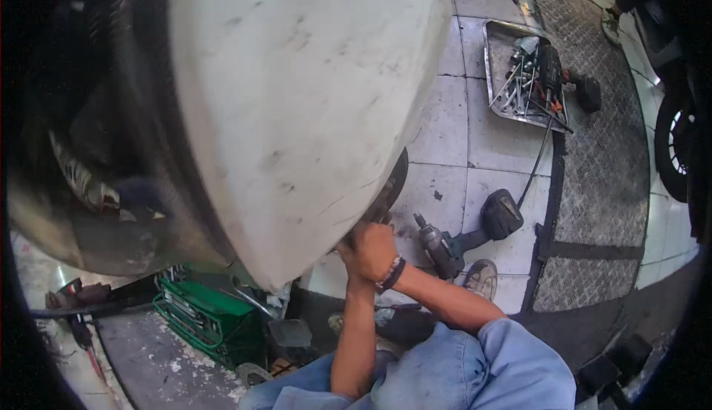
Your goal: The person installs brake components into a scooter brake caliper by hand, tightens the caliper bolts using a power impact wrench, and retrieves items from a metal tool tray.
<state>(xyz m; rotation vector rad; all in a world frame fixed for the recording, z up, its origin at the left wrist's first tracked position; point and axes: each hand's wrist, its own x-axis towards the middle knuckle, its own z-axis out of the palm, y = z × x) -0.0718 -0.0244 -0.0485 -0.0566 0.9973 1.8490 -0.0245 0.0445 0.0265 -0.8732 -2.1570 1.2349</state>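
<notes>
Mostly, a scuffed white panel (304,113) fills the view, still fitted on its vehicle; a dark curved part (401,176) shows beneath its right edge. The work seems to be under way at the panel's lower edge, but the spot is hidden, so I cannot tell what is finished or what remains.

Next in size, a green toolbox (204,317) stands on the floor at lower left, with metal tools along its side. The metal tray (501,42), well apart at upper right, holds loose wrenches, sockets and a power tool (549,69) whose battery end overhangs the rim.

Smaller again, a cordless driver (445,253) lies on the tiles just beside the person's right arm. A clear container (291,333) sits near the toolbox; its contents are too faint to tell.

Finally, the right hand (376,249) and left hand (356,264) are together under the panel edge, fingers curled; whether they grip anything is hidden. A dark wristband (391,273) circles the right wrist.
</notes>
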